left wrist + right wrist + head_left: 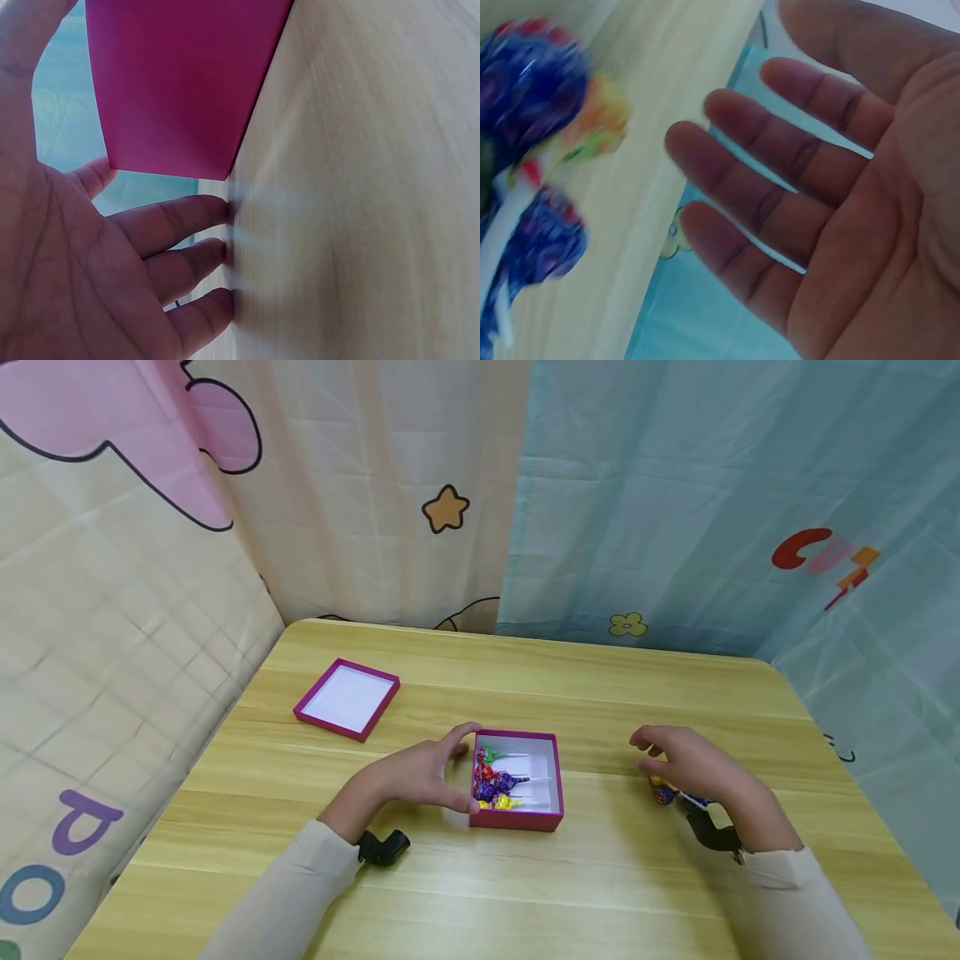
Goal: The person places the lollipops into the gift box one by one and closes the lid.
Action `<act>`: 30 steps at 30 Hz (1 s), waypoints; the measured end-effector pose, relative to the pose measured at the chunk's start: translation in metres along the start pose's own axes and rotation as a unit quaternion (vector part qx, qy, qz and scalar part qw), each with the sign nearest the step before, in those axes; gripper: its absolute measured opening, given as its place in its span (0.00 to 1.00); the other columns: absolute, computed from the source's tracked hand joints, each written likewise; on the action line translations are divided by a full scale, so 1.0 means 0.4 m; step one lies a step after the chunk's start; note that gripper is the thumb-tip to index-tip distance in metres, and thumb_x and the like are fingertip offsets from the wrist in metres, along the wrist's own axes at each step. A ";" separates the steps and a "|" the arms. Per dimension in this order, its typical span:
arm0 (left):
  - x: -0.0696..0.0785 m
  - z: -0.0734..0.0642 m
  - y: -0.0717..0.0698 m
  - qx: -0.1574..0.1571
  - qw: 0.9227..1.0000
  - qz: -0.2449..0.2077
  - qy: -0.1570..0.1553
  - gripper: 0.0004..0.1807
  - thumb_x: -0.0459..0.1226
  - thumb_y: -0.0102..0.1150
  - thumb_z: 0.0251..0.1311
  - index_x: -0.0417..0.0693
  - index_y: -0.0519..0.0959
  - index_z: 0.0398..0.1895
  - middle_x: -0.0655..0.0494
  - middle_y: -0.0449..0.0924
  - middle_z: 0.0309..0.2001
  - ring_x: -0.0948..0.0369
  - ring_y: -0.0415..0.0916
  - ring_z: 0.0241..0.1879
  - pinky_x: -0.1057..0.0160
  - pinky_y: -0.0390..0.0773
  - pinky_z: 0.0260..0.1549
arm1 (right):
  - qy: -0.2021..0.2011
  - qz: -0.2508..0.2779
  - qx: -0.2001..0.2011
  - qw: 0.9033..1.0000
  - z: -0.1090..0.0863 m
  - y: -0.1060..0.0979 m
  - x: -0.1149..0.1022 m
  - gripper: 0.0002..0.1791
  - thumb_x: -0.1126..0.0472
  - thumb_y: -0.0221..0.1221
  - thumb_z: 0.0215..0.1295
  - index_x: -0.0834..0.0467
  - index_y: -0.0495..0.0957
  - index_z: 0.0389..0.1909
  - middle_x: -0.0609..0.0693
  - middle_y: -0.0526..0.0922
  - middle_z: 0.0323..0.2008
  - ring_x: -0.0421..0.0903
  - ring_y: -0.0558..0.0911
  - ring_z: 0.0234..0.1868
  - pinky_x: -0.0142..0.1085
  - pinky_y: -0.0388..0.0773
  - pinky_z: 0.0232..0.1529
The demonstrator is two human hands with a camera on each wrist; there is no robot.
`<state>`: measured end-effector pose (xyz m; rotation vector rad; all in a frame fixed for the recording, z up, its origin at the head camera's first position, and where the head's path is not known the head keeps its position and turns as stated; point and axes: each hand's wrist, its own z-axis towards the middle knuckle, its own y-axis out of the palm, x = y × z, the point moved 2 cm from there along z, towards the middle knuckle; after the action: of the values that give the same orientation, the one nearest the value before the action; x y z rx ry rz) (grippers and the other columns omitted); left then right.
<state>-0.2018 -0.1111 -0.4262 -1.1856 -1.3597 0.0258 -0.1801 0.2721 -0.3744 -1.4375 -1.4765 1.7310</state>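
A magenta box (517, 820) with a white inside stands open on the table. Several wrapped lollipops (495, 785) lie in it, heads toward its left wall and sticks pointing right. My left hand (416, 772) holds the box by its left side, thumb at the near corner and index finger at the far one. In the left wrist view, the other fingers (187, 270) rest near the tabletop, off the box wall. My right hand (693, 764) hovers, loosely bent and holding nothing, over more lollipops (663, 793); its palm partly hides them. The right wrist view shows blue-wrapped lollipops (532, 90) beside the fingers.
A box lid (348, 697), magenta-rimmed and white inside, lies at the back left of the wooden table (600, 877). Printed curtains (375, 527) hang behind the table and along its sides. A black wrist mount (384, 848) sits under the left wrist.
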 end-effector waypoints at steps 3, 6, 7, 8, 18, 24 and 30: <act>0.000 0.000 0.000 0.001 1.000 0.001 0.002 0.62 0.61 0.74 0.44 0.67 0.45 0.78 0.47 0.60 0.74 0.54 0.56 0.73 0.49 0.57 0.69 | 0.011 -0.016 -0.011 1.000 -0.008 0.005 0.016 0.16 0.63 0.62 0.67 0.66 0.77 0.53 0.60 0.82 0.47 0.57 0.81 0.46 0.52 0.79 0.46; -0.001 0.000 0.000 0.002 1.000 0.003 0.003 0.63 0.61 0.74 0.43 0.66 0.44 0.79 0.47 0.61 0.73 0.54 0.57 0.72 0.49 0.57 0.69 | 0.021 -0.025 -0.020 0.999 -0.015 0.008 0.027 0.17 0.64 0.64 0.66 0.67 0.77 0.52 0.58 0.83 0.44 0.57 0.81 0.45 0.53 0.78 0.45; -0.001 0.000 0.000 0.002 1.000 0.003 0.003 0.63 0.61 0.74 0.44 0.66 0.44 0.79 0.47 0.61 0.73 0.54 0.57 0.72 0.49 0.57 0.69 | 0.025 -0.027 -0.023 0.999 -0.017 0.009 0.030 0.17 0.64 0.64 0.65 0.67 0.77 0.51 0.58 0.83 0.43 0.57 0.81 0.44 0.54 0.78 0.44; -0.001 0.000 0.000 0.003 1.000 0.002 0.004 0.63 0.61 0.74 0.44 0.65 0.44 0.79 0.47 0.61 0.73 0.54 0.57 0.72 0.49 0.57 0.69 | 0.029 -0.028 -0.027 0.999 -0.019 0.009 0.033 0.17 0.64 0.65 0.64 0.67 0.77 0.50 0.57 0.82 0.42 0.56 0.81 0.44 0.53 0.78 0.43; 0.001 -0.002 -0.001 0.002 1.000 0.004 0.002 0.62 0.61 0.74 0.44 0.67 0.44 0.78 0.48 0.61 0.74 0.54 0.57 0.72 0.49 0.57 0.69 | 0.043 -0.027 -0.052 0.997 -0.024 0.024 0.057 0.11 0.65 0.66 0.62 0.63 0.78 0.44 0.46 0.79 0.32 0.44 0.77 0.33 0.43 0.76 0.36; 0.001 -0.002 0.000 0.002 1.000 0.003 0.000 0.62 0.62 0.74 0.44 0.67 0.44 0.78 0.49 0.61 0.74 0.54 0.57 0.72 0.48 0.57 0.69 | 0.034 -0.025 -0.049 0.998 -0.024 0.027 0.059 0.08 0.65 0.64 0.64 0.62 0.78 0.42 0.44 0.75 0.28 0.41 0.71 0.28 0.39 0.72 0.31; 0.000 -0.002 0.000 0.003 1.000 0.006 -0.002 0.62 0.62 0.73 0.44 0.69 0.44 0.78 0.49 0.60 0.74 0.54 0.57 0.72 0.48 0.57 0.69 | 0.021 -0.025 -0.046 0.998 -0.020 0.029 0.062 0.03 0.66 0.64 0.64 0.58 0.79 0.37 0.43 0.75 0.27 0.40 0.71 0.27 0.38 0.70 0.30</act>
<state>-0.2011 -0.1117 -0.4258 -1.1892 -1.3559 0.0406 -0.1788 0.2924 -0.3941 -1.4598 -1.5745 1.6128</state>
